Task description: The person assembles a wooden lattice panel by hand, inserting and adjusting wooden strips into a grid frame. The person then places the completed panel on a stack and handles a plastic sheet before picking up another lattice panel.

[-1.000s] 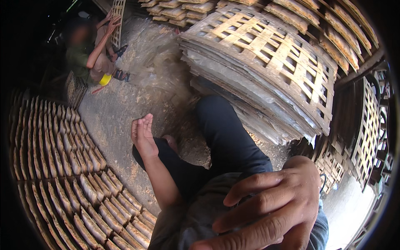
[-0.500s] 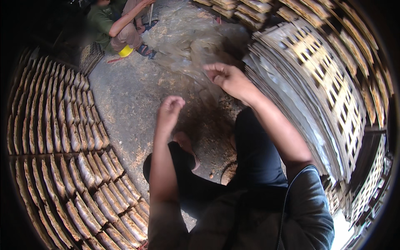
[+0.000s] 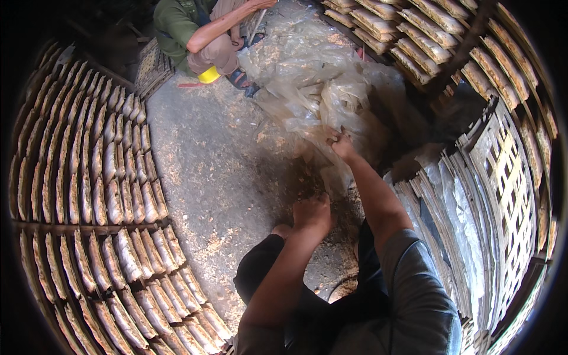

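Note:
A heap of crumpled, clear plastic sheeting [image 3: 319, 94] spreads over the floor ahead of me, one thin flap trailing down toward my knees. My right hand [image 3: 341, 145] reaches to the near edge of this heap. Its fingers are slightly bent and apart, at or just above the film; I see nothing held between them. Closer to me, my left hand [image 3: 313, 216] is closed in a fist beside the lower end of the flap. Whatever it may hold is hidden by the hand.
Racks of filled, log-like pieces [image 3: 112, 195] curve along the left, with more trays [image 3: 414, 35] at the upper right. Woven lattice panels [image 3: 503, 171] and plastic-covered sheets stand stacked on my right. Another person [image 3: 219, 35] sits at the far left, near a yellow object [image 3: 209, 74]. Crumbs litter the floor.
My view has shifted, so the heap sits further right and lower. Both raised hands have moved: the right down to the plastic, the left across to the right near the flap.

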A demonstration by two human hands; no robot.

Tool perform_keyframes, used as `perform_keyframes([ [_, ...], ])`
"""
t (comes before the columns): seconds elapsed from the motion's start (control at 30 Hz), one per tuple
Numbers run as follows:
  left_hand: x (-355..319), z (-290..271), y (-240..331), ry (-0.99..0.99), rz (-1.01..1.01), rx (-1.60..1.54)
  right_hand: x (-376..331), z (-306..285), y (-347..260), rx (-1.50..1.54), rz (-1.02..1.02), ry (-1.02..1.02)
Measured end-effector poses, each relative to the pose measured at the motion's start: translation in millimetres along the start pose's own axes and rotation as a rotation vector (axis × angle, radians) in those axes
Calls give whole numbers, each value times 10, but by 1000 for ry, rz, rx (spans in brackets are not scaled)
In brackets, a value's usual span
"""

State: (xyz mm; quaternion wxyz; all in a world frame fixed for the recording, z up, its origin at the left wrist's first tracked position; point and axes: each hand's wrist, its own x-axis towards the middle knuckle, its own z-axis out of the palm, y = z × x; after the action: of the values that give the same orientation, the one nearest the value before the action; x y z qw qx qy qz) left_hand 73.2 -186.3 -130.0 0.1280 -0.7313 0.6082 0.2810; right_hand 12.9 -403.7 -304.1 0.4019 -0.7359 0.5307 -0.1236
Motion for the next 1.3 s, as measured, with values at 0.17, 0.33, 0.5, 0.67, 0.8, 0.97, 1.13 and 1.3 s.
perform_keyframes([
  [0.17, 67, -281, 285, -36, 116, -71, 363, -165, 538, 256, 1, 151],
  [0.33, 156, -52, 156, 255, 86, -147, 143, -415, -279, 743, -174, 134],
  [0.5, 27, -410, 247, 401, -58, -478, -535, -863, -1213, 684, -408, 150],
  [0.67, -158, -462, 203, 765, -92, -723, -1386, -1112, -1685, 572, -545, 74],
  [0.8, -244, -404, 46, 833, -1, -779, -1926, -1215, -1738, 571, -574, -11],
  [0.97, -452, -358, 144, 1052, 222, -983, -2458, -1415, -1624, 598, -571, -48],
  [1.13, -736, -312, 228, 908, 250, -1236, -2766, -1579, -1405, 695, -545, -169],
  [1.3, -816, -168, 338, 772, 403, -1375, -2917, -1603, -1142, 525, -536, -38],
])
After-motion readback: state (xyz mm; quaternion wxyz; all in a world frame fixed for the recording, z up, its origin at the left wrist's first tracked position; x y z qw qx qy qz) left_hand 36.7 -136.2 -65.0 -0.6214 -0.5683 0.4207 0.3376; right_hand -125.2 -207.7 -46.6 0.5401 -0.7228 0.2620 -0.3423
